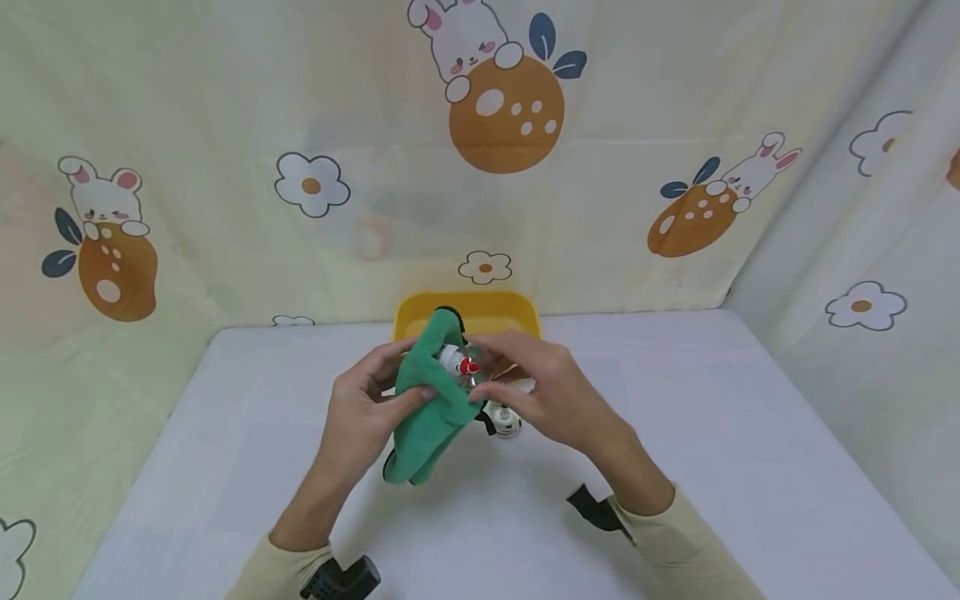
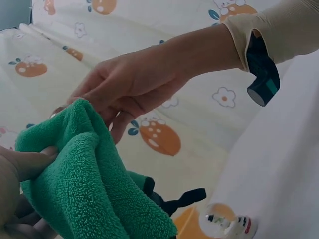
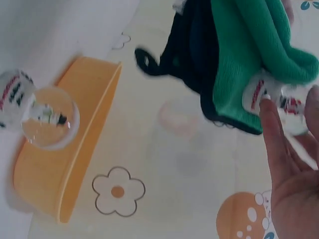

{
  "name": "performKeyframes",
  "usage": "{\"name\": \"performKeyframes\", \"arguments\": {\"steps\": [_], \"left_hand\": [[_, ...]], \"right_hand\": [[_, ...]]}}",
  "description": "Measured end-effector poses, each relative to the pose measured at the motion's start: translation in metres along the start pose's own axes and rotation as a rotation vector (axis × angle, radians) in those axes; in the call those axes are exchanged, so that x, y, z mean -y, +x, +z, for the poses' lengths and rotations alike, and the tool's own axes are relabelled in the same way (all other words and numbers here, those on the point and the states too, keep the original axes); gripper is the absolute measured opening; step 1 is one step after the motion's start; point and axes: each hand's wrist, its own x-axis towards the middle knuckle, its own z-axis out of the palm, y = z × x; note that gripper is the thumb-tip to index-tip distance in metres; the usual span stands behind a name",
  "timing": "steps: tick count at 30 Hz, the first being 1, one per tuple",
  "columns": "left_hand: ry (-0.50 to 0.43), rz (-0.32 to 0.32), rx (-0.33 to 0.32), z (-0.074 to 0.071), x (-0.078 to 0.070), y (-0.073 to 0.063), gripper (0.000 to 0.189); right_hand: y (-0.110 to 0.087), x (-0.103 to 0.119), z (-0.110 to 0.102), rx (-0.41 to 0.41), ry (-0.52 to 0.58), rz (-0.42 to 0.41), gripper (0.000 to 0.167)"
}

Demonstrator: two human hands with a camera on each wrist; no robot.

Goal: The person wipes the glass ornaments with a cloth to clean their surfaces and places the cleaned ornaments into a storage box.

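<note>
My left hand [image 1: 363,408] grips a green towel-like cloth [image 1: 431,421] with dark edging and a black loop, its thumb pressed on the fabric. Against the cloth lies a small snow globe [image 3: 256,94] with a white base and a red figure inside. The fingers and thumb of my right hand [image 1: 551,387] hold this globe around its clear dome. Part of the globe is covered by the cloth. A second snow globe [image 1: 505,421] stands on the table just below the right hand; in the right wrist view its dome [image 3: 50,118] shows a snowman-like figure.
A yellow tray [image 1: 468,307] sits at the table's back edge, behind the hands. The white table [image 1: 285,467] meets a cream curtain [image 1: 615,242] printed with rabbits and flowers. Black straps hang at both sleeves.
</note>
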Motion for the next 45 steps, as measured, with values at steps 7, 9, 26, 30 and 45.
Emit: {"name": "performKeyframes", "arguments": {"steps": [7, 9, 26, 30, 45], "left_hand": [[0.005, -0.023, 0.049, -0.007, 0.000, 0.001, 0.052], [-0.004, -0.022, 0.060, -0.007, 0.001, 0.001, 0.052], [-0.032, 0.042, 0.016, -0.001, -0.003, -0.003, 0.055], [-0.025, 0.060, 0.013, 0.000, -0.003, -0.003, 0.055], [-0.035, 0.013, 0.085, -0.007, -0.001, -0.003, 0.053]], "right_hand": [[0.002, -0.003, -0.010, 0.133, -0.031, -0.094, 0.065], [0.002, -0.002, -0.009, 0.119, -0.045, -0.109, 0.061], [0.002, 0.003, 0.006, -0.135, 0.066, -0.079, 0.054], [0.002, 0.003, 0.009, -0.176, 0.070, -0.077, 0.049], [0.001, -0.002, 0.000, -0.049, 0.020, -0.135, 0.047]]}}
